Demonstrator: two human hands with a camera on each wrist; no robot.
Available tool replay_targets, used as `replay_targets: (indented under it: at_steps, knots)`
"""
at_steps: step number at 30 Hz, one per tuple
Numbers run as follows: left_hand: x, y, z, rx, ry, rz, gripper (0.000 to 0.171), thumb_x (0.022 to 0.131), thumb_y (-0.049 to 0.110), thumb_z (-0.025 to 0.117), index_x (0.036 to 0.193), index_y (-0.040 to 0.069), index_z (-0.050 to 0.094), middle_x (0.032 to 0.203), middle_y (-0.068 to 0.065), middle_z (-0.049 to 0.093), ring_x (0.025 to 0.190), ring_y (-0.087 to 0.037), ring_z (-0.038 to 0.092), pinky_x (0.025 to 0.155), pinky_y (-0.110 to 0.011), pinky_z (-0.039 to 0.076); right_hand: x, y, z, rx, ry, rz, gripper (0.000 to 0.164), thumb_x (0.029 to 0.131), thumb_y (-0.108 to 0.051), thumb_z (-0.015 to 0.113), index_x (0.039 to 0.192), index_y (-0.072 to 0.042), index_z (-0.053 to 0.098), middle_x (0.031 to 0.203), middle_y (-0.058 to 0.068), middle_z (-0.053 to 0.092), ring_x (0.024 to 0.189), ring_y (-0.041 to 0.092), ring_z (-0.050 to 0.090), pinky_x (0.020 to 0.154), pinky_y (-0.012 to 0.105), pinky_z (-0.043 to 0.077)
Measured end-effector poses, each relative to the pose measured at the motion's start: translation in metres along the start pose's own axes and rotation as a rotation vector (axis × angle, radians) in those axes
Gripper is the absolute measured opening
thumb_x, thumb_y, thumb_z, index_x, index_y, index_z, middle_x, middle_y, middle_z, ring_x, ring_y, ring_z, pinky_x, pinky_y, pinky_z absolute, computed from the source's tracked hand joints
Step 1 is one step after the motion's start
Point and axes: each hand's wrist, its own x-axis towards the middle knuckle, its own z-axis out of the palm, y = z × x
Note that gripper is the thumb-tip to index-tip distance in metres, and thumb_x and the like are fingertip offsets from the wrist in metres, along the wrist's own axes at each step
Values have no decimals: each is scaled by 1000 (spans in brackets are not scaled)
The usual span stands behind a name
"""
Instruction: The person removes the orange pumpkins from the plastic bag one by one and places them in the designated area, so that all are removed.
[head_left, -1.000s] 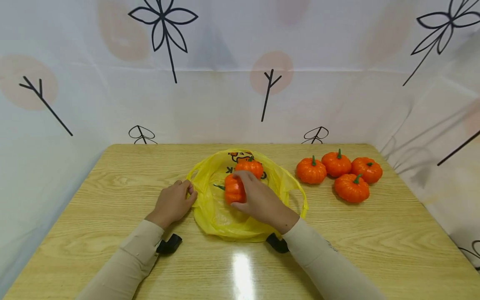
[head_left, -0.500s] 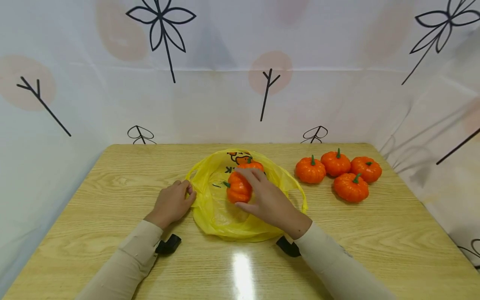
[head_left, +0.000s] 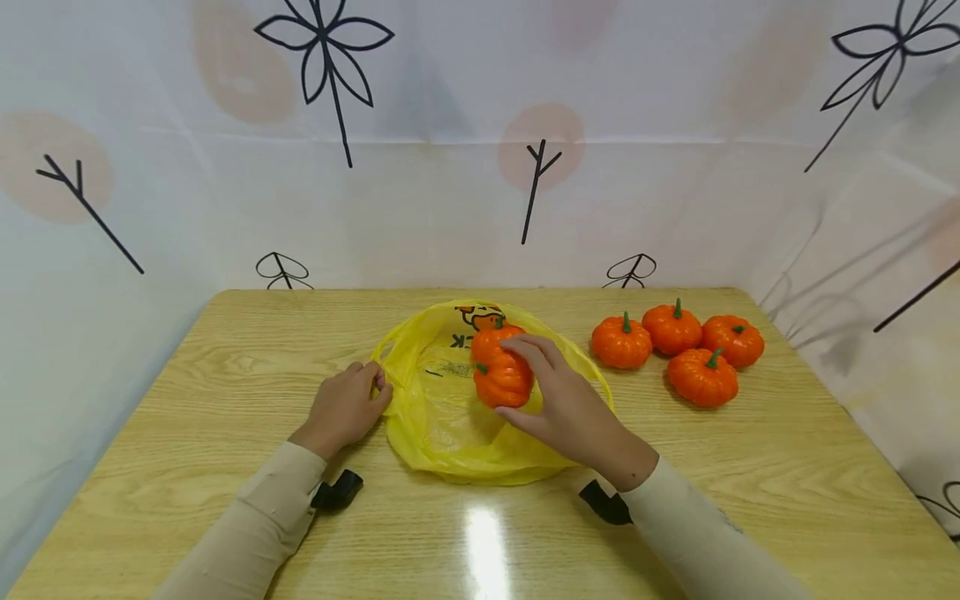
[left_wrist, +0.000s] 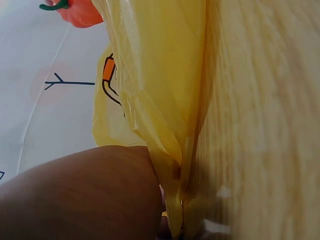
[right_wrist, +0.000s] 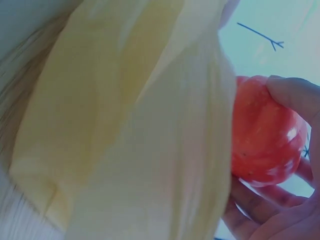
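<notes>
My right hand [head_left: 573,408] grips a small orange pumpkin [head_left: 504,382] by its side, over the open mouth of a yellow plastic bag [head_left: 442,450]. Its green stem points left in the head view. In the right wrist view, thumb and fingers are curled round the pumpkin [right_wrist: 267,132], and the bag's wall [right_wrist: 165,150] partly covers it. A second orange pumpkin [head_left: 489,335] sits just behind, at the bag's back, partly hidden. At the bag's left rim, my left hand [head_left: 347,407] pinches the yellow plastic; its fingertips are mostly hidden in the left wrist view.
Several orange pumpkins with green stems, such as the front one [head_left: 702,377], stand grouped at the back right of the wooden table [head_left: 247,375]. A patterned white cloth [head_left: 420,200] rises behind the table. Black straps [head_left: 337,491] hang at both wrists.
The right hand has drawn the held pumpkin to the right across the bag's mouth, and its stem has turned toward the camera somewhat. The left hand stays at the bag's rim.
</notes>
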Motion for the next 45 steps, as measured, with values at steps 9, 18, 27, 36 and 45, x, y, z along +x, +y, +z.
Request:
replay_targets:
  at_steps: [9, 18, 27, 36, 45]
  knots:
    - [1, 2, 1, -2, -7, 1, 16, 98, 25, 58, 86, 14, 54, 72, -4, 46, 56, -19, 40, 54, -30, 31, -12, 16, -8, -4, 66, -8, 86, 80, -25, 85, 146, -9, 33, 149, 13, 44, 135, 33, 51, 105, 48, 47]
    - [-1, 1, 0, 1, 3, -5, 16, 98, 24, 58, 86, 14, 54, 72, -3, 46, 56, -19, 39, 55, -30, 31, -22, 27, -15, -44, 85, 26, 80, 83, -29, 82, 148, -13, 38, 149, 11, 39, 106, 30, 65, 83, 45, 58]
    - [-1, 0, 0, -10, -1, -3, 17, 98, 25, 58, 86, 14, 53, 72, -4, 45, 56, -19, 39, 54, -30, 31, -33, 44, -28, -22, 125, 38, 81, 80, -17, 84, 143, -8, 34, 142, 18, 44, 115, 35, 59, 87, 49, 56]
    - [-3, -2, -2, 2, 0, -7, 17, 97, 24, 58, 85, 15, 53, 72, -4, 45, 56, -19, 39, 55, -30, 31, -40, 58, -36, -71, 143, 108, 81, 81, -21, 83, 141, -2, 34, 134, 22, 50, 93, 30, 58, 81, 49, 54]
    - [-3, -1, -3, 2, -29, -37, 13, 92, 20, 57, 82, 14, 52, 74, -4, 47, 59, -18, 43, 57, -30, 33, -41, 64, -42, -22, 67, 262, 84, 90, -34, 73, 150, -1, 25, 148, 26, 37, 129, 46, 46, 101, 66, 41]
